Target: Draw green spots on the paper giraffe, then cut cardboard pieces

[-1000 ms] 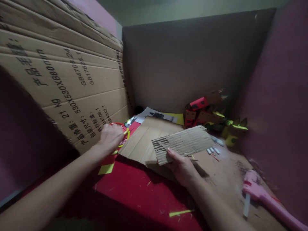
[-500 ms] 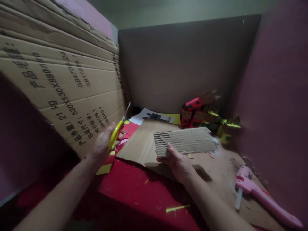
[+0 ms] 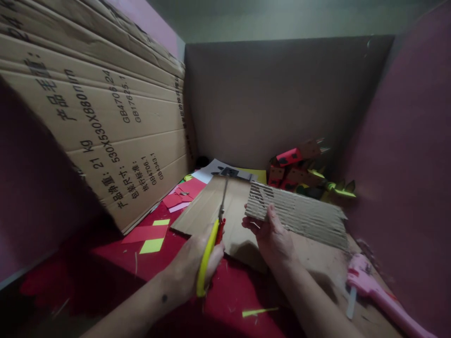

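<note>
left hand (image 3: 188, 260) gripping yellow-and-red-handled metal scissors (image 3: 212, 237), just swung inward | right hand (image 3: 277, 240) pinching ribbed brown cardboard strip (image 3: 303, 210) | so they're pretty close now

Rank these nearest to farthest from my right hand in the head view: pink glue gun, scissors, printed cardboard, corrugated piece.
1. Corrugated piece: in the right hand.
2. Scissors: left, in the left hand.
3. Pink glue gun: to the right.
4. Printed cardboard: far left.
</note>
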`<state>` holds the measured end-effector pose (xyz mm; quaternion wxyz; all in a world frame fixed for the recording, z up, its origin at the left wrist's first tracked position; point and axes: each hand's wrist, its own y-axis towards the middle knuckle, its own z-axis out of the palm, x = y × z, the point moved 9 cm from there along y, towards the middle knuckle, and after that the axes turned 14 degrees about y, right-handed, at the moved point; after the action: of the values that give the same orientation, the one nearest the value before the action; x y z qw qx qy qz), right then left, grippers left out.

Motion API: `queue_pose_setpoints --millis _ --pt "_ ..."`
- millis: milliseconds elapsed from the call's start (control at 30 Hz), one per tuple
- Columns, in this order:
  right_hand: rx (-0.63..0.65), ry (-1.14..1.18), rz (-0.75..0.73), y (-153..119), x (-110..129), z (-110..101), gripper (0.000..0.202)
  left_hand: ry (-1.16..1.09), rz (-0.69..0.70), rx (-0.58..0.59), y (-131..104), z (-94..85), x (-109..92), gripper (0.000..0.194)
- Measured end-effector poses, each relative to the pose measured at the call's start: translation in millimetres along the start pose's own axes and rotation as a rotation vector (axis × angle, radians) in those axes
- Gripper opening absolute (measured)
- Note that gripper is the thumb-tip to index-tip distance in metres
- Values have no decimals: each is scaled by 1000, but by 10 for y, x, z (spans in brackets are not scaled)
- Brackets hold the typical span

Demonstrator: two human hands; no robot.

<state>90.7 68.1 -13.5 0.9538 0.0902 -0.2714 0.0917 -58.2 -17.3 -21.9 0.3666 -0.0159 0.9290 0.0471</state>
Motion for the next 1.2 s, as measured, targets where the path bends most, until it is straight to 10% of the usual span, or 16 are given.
queue_pose_setpoints --millis 433,1200 --pt "37 118 2 -35 37 143 26 484 162 109 18 161 -460 20" --pt "10 183 81 -54 -62 122 31 318 49 43 270 404 -58 19"
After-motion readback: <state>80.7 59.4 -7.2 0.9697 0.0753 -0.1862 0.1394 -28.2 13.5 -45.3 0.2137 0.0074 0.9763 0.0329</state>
